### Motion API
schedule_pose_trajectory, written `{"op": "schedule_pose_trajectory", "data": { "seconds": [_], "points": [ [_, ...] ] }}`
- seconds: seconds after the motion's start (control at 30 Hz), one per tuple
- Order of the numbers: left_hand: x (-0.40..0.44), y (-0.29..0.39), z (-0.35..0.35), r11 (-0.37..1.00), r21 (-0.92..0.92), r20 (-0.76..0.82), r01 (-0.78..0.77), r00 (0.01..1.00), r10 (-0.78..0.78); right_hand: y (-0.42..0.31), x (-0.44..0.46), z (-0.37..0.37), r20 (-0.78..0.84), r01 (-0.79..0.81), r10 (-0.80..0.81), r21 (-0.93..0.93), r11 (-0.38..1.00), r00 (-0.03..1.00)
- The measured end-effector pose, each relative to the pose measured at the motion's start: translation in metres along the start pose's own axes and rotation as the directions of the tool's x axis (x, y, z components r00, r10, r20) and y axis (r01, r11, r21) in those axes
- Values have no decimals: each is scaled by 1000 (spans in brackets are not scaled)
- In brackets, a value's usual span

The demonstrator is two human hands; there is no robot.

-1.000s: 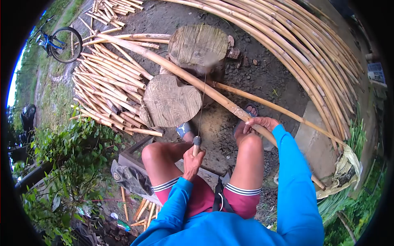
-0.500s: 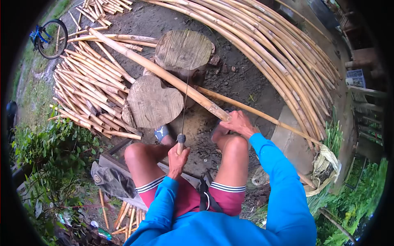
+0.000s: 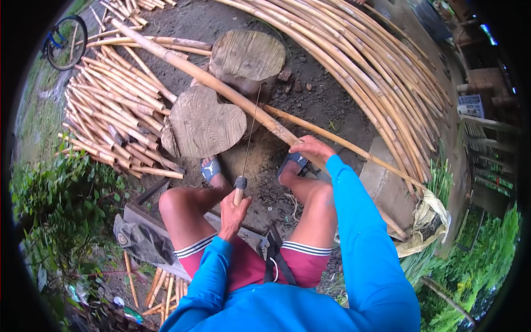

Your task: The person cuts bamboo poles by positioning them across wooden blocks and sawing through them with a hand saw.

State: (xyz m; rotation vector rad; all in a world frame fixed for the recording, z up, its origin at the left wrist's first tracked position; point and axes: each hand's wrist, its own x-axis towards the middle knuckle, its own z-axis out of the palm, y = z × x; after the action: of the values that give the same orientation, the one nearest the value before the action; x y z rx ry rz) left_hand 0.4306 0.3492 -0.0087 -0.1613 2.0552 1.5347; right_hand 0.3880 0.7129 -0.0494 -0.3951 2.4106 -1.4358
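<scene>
My left hand [image 3: 232,213] is wrapped round the wooden handle of a long-bladed knife [image 3: 240,189], held upright between my knees. Its blade shows almost edge-on as a thin line, crossing the view of a thick bamboo pole [image 3: 221,88]; whether they touch I cannot tell. My right hand [image 3: 312,147] grips that pole near its close end, with the fingers over the top and a short piece showing below. The pole slants away to the upper left, passing over or beside two wooden stumps, one heart-shaped [image 3: 204,124] and one rounder [image 3: 249,55].
Cut bamboo pieces [image 3: 116,105] are heaped left of the stumps. Long bamboo poles [image 3: 354,66] curve along the right, and a thinner pole [image 3: 337,139] runs under my right hand toward a pale sack [image 3: 428,221]. A bicycle wheel [image 3: 66,43] stands at upper left.
My right hand has shifted slightly up along the bamboo pole, and a short piece of its close end now shows below. The left hand keeps its hold on the knife. The whole view has moved a little.
</scene>
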Motion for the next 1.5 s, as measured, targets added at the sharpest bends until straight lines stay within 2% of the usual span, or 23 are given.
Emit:
{"op": "schedule_pose_trajectory", "data": {
  "seconds": [0.07, 0.1, 0.17, 0.2, 0.27, 0.33, 0.4, 0.43, 0.47, 0.53, 0.57, 0.6, 0.63, 0.67, 0.73, 0.83, 1.07, 1.13, 1.2, 1.23, 1.33, 1.5],
  "points": [
    [-1, -1, -1, 1000, 4, -15, 7, 1000, -7, 10, 6, -4, 102, -299, 285, 174, 938, 953],
    [0, -1, -1, 1000, 11, -12, 14, 1000, -14, 5, 7, -7, 111, -294, 279, 172, 940, 954],
    [0, -2, -2, 999, 25, -20, 27, 999, -26, -4, 7, -6, 234, -572, 533, 486, 661, 813],
    [0, 1, -2, 999, 48, -9, 13, 1000, -13, -6, 16, -5, 242, -569, 524, 492, 659, 816],
    [0, 4, -3, 997, 83, 5, -1, 1000, 0, -9, 33, -6, 595, -839, 616, 494, 226, 516],
    [3, 3, -1, 999, 34, 12, -30, 999, 30, -16, 32, -6, 579, -858, 644, 435, 274, 500],
    [8, 8, 1, 998, 36, 13, -51, 999, 51, -29, 28, -7, 429, -766, 661, 523, 374, 616],
    [9, 11, 2, 1000, -13, 2, -9, 1000, 9, -36, 28, -6, 389, -750, 657, 484, 451, 646],
    [9, 14, 2, 997, -65, -7, 35, 999, -35, -43, 26, -5, 385, -748, 657, 484, 454, 648],
    [12, 20, 2, 994, -102, -13, 35, 999, -36, -66, 21, -7, 87, -674, 685, 302, 674, 724],
    [12, 22, 3, 990, -137, -16, 38, 999, -41, -57, 20, -8, 61, -679, 677, 122, 724, 733],
    [12, 18, 6, 989, -145, -10, 37, 999, -39, -64, 19, -5, 56, -683, 682, 115, 721, 729],
    [15, 13, 7, 995, -99, -20, -25, 1000, 23, -76, 21, 3, -180, -714, 694, -91, 694, 697],
    [19, 9, 8, 994, -51, -31, -92, 995, 91, -87, 24, 7, -408, -743, 625, -280, 608, 665],
    [15, 23, 8, 994, -27, -30, -105, 994, 105, -100, 27, 7, -429, -774, 647, -273, 572, 630],
    [11, 35, 6, 981, 70, -34, -183, 982, 185, -106, 24, 7, -595, -773, 506, -376, 511, 624],
    [17, 41, 9, 967, 113, 0, -230, 973, 231, -96, 19, 14, -616, -789, 513, -339, 512, 598],
    [13, 48, 11, 973, 139, 21, -186, 983, 185, -89, 19, 14, -597, -791, 536, -321, 521, 596],
    [13, 45, 11, 967, 157, 58, -201, 979, 194, -79, 20, 7, -483, -798, 640, -282, 533, 598],
    [13, 44, 10, 961, 167, 99, -222, 973, 208, -74, 19, 5, -480, -799, 644, -269, 538, 596],
    [17, 46, 7, 955, 201, 151, -220, 970, 192, -61, 10, -2, -248, -792, 753, -142, 594, 609],
    [23, 54, 6, 944, 274, 173, -181, 975, 136, -73, 3, 4, -351, -794, 716, -189, 577, 604]
  ]
}}
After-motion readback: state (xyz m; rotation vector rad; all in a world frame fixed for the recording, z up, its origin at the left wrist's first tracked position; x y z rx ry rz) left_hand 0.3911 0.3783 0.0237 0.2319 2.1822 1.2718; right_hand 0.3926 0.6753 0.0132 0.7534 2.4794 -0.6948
